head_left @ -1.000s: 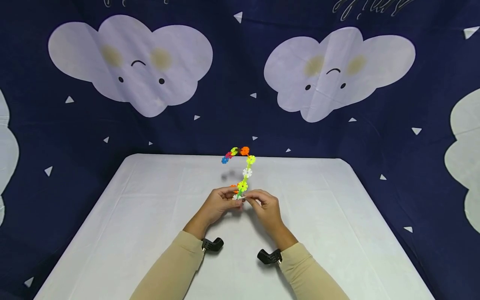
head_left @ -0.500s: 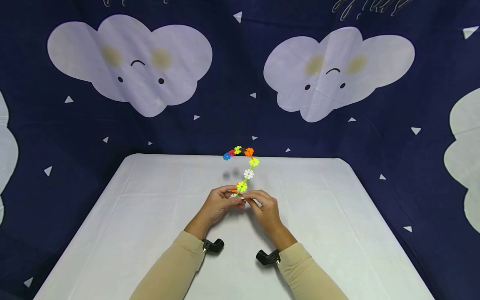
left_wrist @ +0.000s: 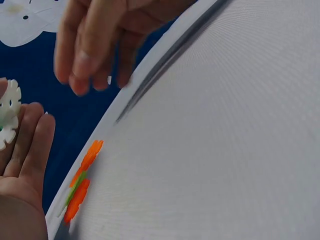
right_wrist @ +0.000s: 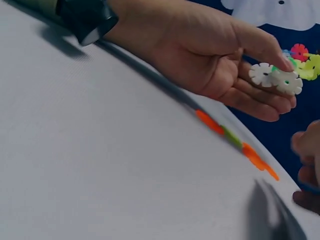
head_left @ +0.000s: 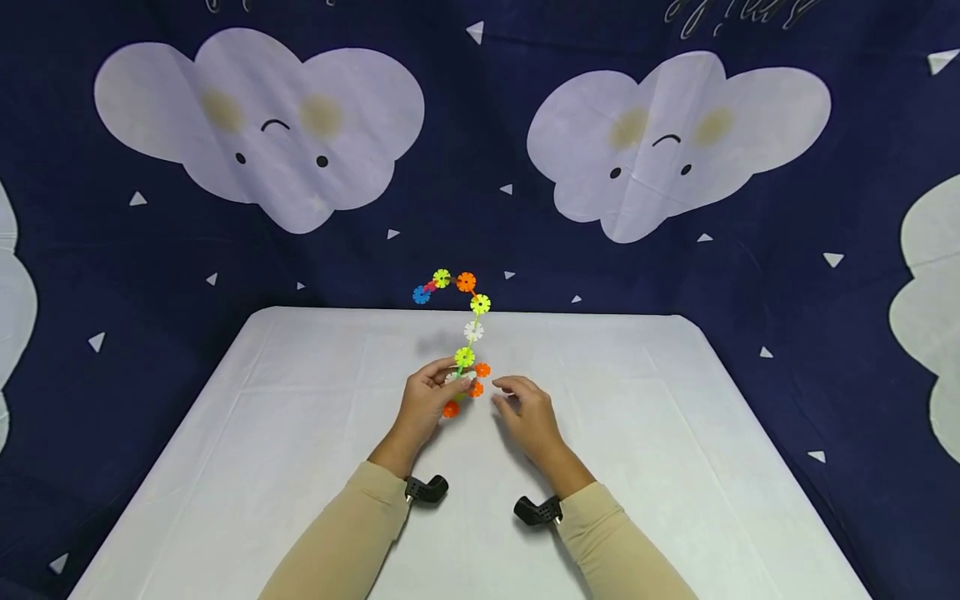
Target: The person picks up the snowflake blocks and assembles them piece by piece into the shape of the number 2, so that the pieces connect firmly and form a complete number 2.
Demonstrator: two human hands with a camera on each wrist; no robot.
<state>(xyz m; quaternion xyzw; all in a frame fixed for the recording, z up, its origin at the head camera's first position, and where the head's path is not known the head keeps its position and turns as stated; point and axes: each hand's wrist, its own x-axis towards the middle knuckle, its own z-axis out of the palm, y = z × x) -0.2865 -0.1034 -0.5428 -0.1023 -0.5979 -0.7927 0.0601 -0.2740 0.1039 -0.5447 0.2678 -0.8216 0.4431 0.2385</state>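
Observation:
My left hand [head_left: 418, 410] holds a curved chain of plastic snowflake discs [head_left: 480, 304], pinching it at the lower end between thumb and fingers. The chain rises above the hand and bends left, in yellow, white, orange, red and blue, with a blue disc at its tip. Two white discs [right_wrist: 286, 82] show at the left fingertips in the right wrist view. To the right, my right hand [head_left: 531, 414] hovers apart from the chain with loosely bent fingers, holding nothing. Orange discs [head_left: 451, 409] with a green one among them lie on the table by the left fingers.
A white-covered table [head_left: 645, 467] spreads under both hands. Behind it hangs a dark blue cloth [head_left: 465, 125] printed with clouds and small triangles. A black wrist camera [head_left: 427, 490] sits on the left wrist, another wrist camera [head_left: 537, 512] on the right.
The right hand has let go of the white disc and parted from the left. My left hand has shifted left with the chain, and orange discs now show between the hands.

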